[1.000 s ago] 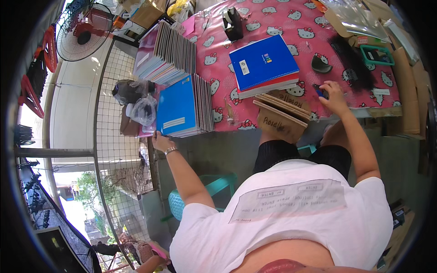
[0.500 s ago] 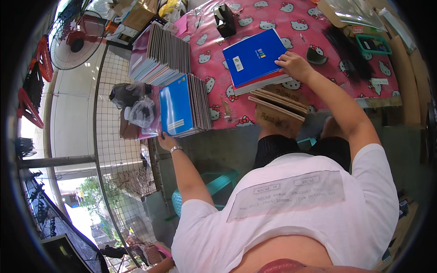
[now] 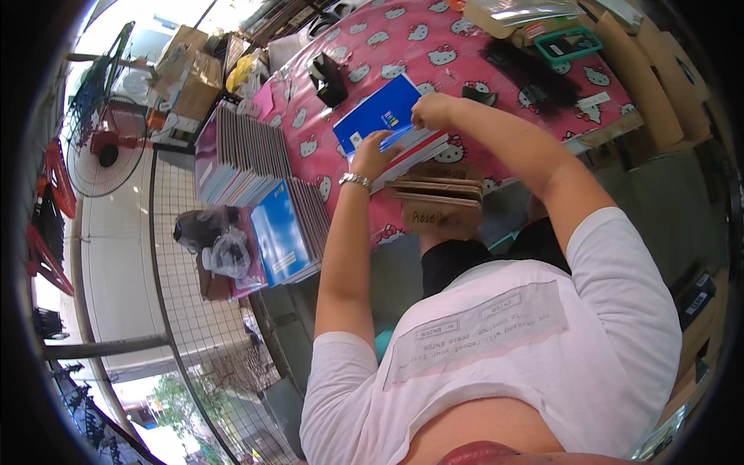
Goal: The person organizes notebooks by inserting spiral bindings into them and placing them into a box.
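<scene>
A blue notebook lies on top of a small stack of notebooks near the table's front edge. Its near edge is bent upward between my hands. My right hand pinches the right end of that edge. At the near left part, my left hand has its fingers closed on the same notebook, partly covering it. Several upright cardboard pieces stand just in front, below the table edge. To the left are a tall stack of notebooks and another stack topped by a light-blue notebook.
Behind the notebooks stands a black tape dispenser. A black bristly bundle and a green tray lie at the far right of the pink tablecloth. A fan stands at the left, beyond plastic bags.
My left hand has moved from the light-blue stack's near corner to the blue notebook. The notebook's near edge, flat before, is now lifted and bent. The view has shifted.
</scene>
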Action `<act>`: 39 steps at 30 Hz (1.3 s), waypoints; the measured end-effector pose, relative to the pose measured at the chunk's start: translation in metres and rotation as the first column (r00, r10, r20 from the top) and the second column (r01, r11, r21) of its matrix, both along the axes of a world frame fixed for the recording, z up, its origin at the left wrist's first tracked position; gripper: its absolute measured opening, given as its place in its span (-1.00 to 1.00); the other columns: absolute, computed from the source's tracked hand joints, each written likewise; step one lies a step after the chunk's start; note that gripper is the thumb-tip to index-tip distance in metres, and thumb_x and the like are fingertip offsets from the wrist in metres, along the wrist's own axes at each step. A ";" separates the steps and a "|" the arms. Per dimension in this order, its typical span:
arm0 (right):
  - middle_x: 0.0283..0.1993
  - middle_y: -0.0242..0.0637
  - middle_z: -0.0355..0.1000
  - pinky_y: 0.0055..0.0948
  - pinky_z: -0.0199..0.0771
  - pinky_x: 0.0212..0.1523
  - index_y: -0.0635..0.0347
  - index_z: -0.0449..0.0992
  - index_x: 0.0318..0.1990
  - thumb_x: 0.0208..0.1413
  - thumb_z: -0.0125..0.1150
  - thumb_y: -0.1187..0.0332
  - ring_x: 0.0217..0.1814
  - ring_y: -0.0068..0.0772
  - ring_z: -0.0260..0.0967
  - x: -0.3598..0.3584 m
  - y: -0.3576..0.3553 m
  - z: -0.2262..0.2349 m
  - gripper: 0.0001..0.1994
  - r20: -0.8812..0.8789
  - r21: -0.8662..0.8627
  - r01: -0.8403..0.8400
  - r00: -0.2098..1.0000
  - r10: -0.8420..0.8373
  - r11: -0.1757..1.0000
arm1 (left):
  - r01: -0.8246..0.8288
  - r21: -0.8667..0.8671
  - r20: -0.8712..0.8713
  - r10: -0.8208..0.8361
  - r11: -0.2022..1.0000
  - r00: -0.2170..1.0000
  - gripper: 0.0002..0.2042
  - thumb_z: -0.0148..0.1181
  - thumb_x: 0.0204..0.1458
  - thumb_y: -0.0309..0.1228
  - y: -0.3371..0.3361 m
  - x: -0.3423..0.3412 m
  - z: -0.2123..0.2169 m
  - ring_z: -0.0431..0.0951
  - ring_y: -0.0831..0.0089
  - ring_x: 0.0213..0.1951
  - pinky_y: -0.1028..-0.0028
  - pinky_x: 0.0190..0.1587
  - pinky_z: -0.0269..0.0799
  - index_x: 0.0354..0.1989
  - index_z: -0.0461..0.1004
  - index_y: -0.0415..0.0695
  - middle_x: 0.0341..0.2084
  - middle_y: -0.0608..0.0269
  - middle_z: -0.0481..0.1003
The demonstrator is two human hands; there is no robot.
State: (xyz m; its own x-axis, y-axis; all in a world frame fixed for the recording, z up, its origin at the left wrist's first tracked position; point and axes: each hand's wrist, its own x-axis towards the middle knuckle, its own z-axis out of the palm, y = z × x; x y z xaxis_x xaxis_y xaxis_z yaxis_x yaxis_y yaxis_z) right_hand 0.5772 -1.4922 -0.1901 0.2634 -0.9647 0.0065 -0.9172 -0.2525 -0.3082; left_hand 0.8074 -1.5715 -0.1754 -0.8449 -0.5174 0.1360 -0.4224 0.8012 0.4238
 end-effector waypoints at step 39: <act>-0.28 -0.21 0.52 -0.43 0.45 -0.08 0.25 0.49 -0.02 0.13 0.26 0.40 -0.20 -0.44 0.47 0.055 0.208 0.033 -0.72 0.855 0.167 0.482 0.364 -0.369 0.860 | 0.408 -0.153 0.103 -0.396 0.900 0.912 -0.78 0.11 0.01 -0.48 0.093 -0.008 0.178 0.58 0.03 -0.28 0.18 -0.26 0.48 -0.14 0.46 -0.14 -0.30 0.04 0.55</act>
